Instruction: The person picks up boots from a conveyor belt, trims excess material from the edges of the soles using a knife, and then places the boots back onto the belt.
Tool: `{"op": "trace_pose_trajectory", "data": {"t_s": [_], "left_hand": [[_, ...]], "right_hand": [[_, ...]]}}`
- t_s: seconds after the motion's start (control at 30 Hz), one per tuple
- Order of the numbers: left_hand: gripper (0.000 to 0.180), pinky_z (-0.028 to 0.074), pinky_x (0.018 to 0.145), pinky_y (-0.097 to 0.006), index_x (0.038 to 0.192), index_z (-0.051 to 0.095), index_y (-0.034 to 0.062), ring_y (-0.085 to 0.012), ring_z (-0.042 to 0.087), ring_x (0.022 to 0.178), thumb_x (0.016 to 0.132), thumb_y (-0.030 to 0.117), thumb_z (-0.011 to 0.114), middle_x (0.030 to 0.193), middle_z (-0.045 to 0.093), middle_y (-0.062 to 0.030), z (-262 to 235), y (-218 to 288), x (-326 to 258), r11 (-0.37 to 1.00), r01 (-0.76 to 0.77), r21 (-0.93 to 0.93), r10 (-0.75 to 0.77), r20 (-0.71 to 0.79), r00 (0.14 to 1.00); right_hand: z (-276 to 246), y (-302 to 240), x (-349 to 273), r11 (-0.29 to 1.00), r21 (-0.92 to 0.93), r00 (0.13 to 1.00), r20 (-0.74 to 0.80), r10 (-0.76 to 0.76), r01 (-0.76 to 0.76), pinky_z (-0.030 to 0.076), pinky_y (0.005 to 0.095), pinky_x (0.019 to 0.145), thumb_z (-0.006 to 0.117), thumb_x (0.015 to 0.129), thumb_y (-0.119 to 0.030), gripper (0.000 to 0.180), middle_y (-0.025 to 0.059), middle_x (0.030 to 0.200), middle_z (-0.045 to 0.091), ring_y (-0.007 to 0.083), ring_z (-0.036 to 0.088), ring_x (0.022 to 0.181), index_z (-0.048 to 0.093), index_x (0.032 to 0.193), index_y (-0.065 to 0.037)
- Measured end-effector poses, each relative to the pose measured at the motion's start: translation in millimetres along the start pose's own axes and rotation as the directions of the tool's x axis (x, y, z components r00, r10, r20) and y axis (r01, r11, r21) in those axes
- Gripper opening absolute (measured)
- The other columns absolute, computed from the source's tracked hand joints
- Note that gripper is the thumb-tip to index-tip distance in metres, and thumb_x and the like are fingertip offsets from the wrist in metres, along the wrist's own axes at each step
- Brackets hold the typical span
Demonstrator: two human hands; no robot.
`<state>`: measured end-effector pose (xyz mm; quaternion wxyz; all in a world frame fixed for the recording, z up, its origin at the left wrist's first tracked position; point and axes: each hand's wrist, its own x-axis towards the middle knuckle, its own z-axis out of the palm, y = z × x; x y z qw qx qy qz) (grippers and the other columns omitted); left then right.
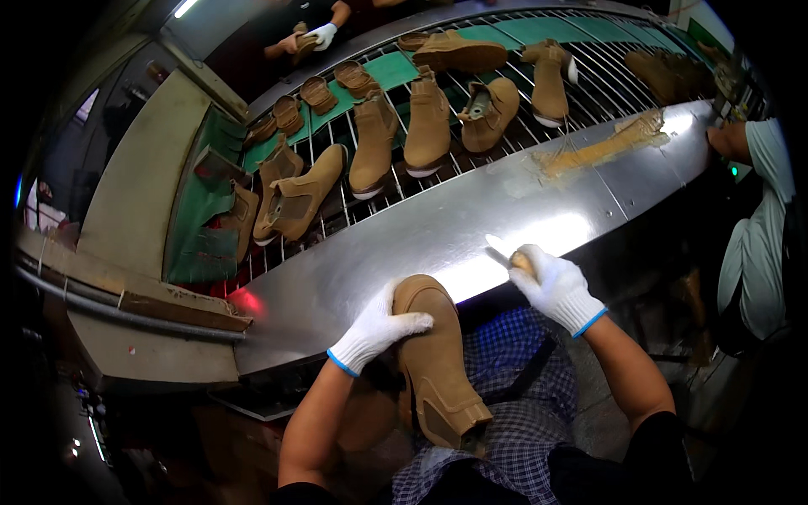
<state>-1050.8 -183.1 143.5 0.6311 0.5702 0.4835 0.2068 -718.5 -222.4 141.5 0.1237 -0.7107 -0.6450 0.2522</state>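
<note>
In front of my body is a tan suede-look Chelsea boot [432,362], its toe up and its shaft opening toward my checked apron. My left hand [374,330], in a white glove with a blue cuff, is closed round the toe end, thumb across the upper. My right hand [555,288], gloved alike, grips a small wooden-handled tool [523,263] to the right of the boot. The tool has a narrow pale tip pointing up and left; glare keeps me from telling its kind. It is held apart from the boot.
A shiny metal ledge [370,269] lies ahead, with brown tape [602,147] on it. Behind it, a rack of metal bars [337,198] carries several tan boots [427,126] and soles [318,94]. One person's gloved hand [323,34] shows beyond; another person's arm [730,141] is at right.
</note>
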Motion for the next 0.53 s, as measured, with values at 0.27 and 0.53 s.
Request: {"op": "trace_pose_trajectory", "data": {"t_s": [0.27,0.53], "left_hand": [[0.053,0.053,0.101,-0.035,0.128,0.069,-0.0057,-0.0191,0.067,0.112,0.103,0.041,0.070,0.120,0.074,-0.0143,8,16,20,0.985,0.075,0.157,-0.052,-0.147,0.988],[0.039,0.051,0.102,-0.032,0.126,0.074,-0.0002,-0.0177,0.067,0.112,0.104,0.032,0.071,0.118,0.076,-0.0124,-5,-25,12,0.999,-0.053,-0.005,0.051,-0.165,0.985]], "right_hand": [[-24,20,12,0.962,-0.267,0.997,-0.039,-0.072,0.060,0.059,0.0498,0.074,0.062,0.102,-0.044,0.039,0.0179,0.093,0.076,0.0401,0.076,0.083,0.061,0.123,-0.011],[11,-40,2,0.945,0.325,0.963,0.262,-0.057,-0.032,0.050,0.0429,0.110,0.068,0.098,-0.057,0.070,0.0312,0.127,0.071,0.0364,0.070,0.119,0.063,0.141,-0.003]]}}
